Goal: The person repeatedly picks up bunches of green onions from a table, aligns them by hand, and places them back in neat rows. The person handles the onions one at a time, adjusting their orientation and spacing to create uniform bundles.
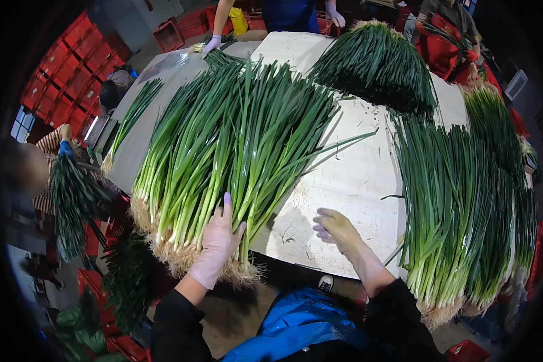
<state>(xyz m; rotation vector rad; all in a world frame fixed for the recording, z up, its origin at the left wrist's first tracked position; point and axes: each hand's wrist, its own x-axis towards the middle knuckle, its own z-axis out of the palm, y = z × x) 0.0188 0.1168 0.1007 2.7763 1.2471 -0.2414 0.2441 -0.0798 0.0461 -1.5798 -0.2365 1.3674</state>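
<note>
A broad pile of long green allium stalks (235,149), leek-like with pale stems and shaggy roots, lies on the white board tabletop (353,181). My left hand (221,242), in a thin pale glove, rests on the pale stems near the roots at the pile's right side. Its index finger points up along the leaves and its thumb is spread; the other fingers are partly hidden. Over the bare board to the right hovers my right hand (337,228), also gloved, its fingers loosely bent around nothing. One stray leaf (348,140) reaches out from the pile over the board.
More stalks (448,212) lie along the right side, and a large bundle (375,68) sits at the back. A gloved co-worker's hand (212,45) touches stalks across the table. At left, another person holds a bunch (72,194). Red crates (68,68) stand stacked behind.
</note>
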